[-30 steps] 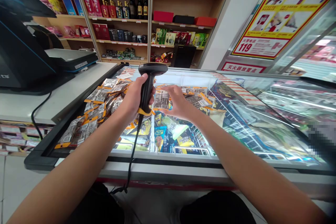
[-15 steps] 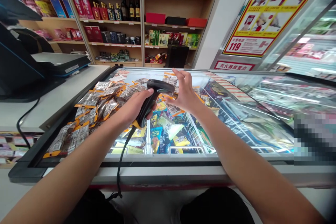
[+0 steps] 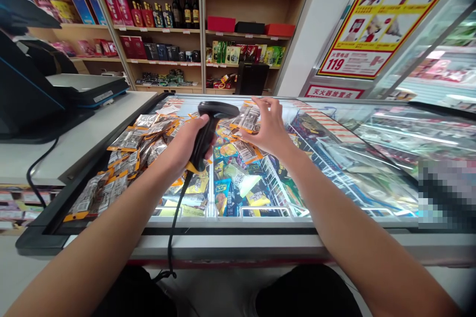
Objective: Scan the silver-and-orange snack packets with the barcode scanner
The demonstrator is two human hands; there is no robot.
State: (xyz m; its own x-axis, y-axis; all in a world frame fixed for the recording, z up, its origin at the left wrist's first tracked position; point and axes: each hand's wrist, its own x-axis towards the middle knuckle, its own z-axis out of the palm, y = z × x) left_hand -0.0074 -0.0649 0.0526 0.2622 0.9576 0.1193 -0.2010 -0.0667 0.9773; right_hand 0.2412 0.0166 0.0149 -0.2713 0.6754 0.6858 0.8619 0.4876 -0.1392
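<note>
My left hand (image 3: 188, 141) is wrapped round the handle of a black barcode scanner (image 3: 208, 129), its head pointing right and its cable hanging down in front. Just right of the scanner head, my right hand (image 3: 269, 126) has thumb and fingers at the edges of a small silver foil packet (image 3: 248, 117) with orange ends. Another such packet (image 3: 245, 151) lies below that hand. To the left, a heap of similar foil packets (image 3: 128, 138) covers the freezer's glass top.
Under the glass of the chest freezer (image 3: 238, 241), wire baskets hold colourful bagged goods (image 3: 241, 181). At the left stands a counter (image 3: 29, 163) with a black machine (image 3: 26, 84). Shelves of boxes and bottles (image 3: 186, 12) rise behind; a red-and-yellow poster (image 3: 386, 15) hangs right.
The scanner in my left hand has moved left and slightly up. My right hand has shifted a little right, and the foil packet at its fingers now shows more fully.
</note>
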